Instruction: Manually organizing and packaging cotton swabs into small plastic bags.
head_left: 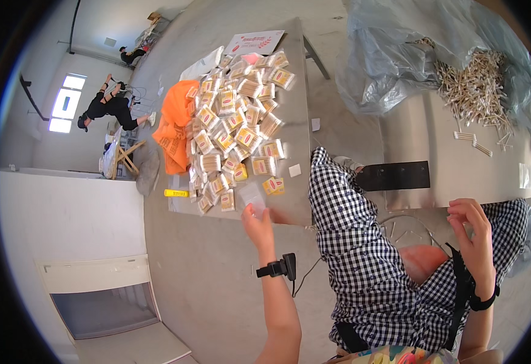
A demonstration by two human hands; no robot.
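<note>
My left hand (258, 229) pinches a small clear plastic bag (252, 195) at the near edge of the left metal table. Just beyond it lies a heap of small bags packed with cotton swabs (226, 141), many with yellow and red labels. My right hand (474, 235) is raised above my right thigh, by the near edge of the right metal table. Its fingers are loosely bent and apart, with nothing visible between them. Farther back on that table is a pile of loose cotton swabs (475, 82), and a few small rows of swabs (473, 142) lie in front of it.
A large clear plastic sheet (393, 67) surrounds the loose swabs. An orange bag (173, 124), a yellow tube-shaped thing (176, 193) and a printed cardboard piece (254, 42) border the heap. A black plate (394, 176) juts from the right table. Two people are in the far left background.
</note>
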